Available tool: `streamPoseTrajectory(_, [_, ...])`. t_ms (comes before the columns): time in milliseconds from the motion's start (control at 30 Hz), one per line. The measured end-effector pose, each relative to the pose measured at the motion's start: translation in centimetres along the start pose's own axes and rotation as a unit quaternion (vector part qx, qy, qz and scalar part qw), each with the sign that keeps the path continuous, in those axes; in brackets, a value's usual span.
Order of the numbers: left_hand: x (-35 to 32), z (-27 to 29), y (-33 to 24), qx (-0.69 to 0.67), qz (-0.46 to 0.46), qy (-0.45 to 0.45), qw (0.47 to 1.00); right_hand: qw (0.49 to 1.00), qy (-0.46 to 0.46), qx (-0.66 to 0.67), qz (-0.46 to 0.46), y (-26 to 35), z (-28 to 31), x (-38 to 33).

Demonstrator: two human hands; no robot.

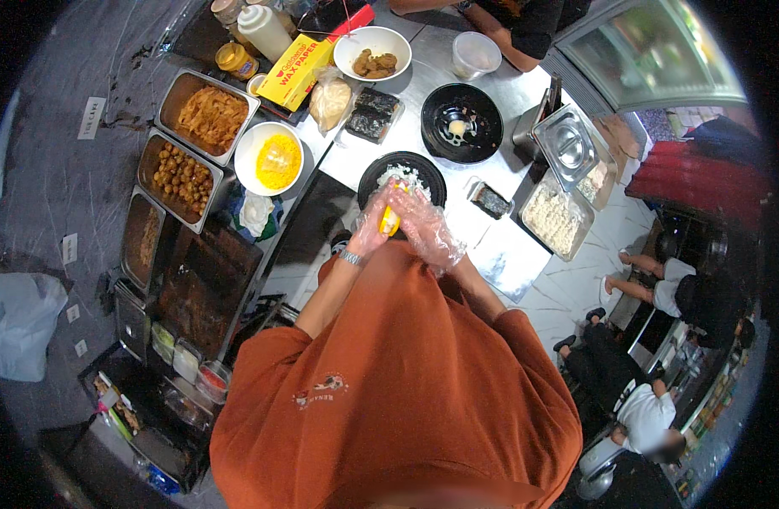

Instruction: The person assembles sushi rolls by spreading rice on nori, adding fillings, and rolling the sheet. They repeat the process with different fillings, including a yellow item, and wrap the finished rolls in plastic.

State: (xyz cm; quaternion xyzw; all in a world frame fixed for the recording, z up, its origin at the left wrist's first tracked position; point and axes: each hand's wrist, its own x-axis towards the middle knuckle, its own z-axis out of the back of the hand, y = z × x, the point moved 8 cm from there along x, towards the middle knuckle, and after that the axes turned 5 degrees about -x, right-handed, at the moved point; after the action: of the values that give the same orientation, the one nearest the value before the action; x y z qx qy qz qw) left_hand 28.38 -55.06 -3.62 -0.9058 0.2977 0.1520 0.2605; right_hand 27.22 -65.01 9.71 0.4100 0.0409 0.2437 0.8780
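Both my hands wear thin clear plastic gloves and come together over the near part of a black plate (434,172) that holds white rice (404,176). My left hand (374,223) and my right hand (425,225) are closed around a small yellow-and-white piece (390,222). Its exact kind is hard to tell, since the fingers cover most of it. Beyond the plate is a black bowl (436,144) with a small pale lump inside. A pack of dark nori sheets (374,115) lies to the far left of the plate, and a smaller nori pack (491,201) lies to its right.
At left, metal pans hold orange shreds (209,119) and brown round pieces (182,178), beside a white bowl of yellow crumbs (285,176). White crumbles fill a pan (550,219) at right. A yellow wax paper box (298,72) stands far left. Another person's arm (504,42) reaches the far edge.
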Motion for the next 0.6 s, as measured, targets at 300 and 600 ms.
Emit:
streamPoseTrajectory(300, [-0.4, -1.0, -0.4, -0.032, 0.043, -0.084, 0.995, 0.998, -0.018, -0.054, 0.039, 0.3, -0.5, 0.1])
streamPoseTrajectory(600, [-0.3, -4.2, -0.9, -0.187, 0.1, 0.208, 0.955, 0.999, -0.027, -0.011, 0.022, -1.5, 1.1, 0.6])
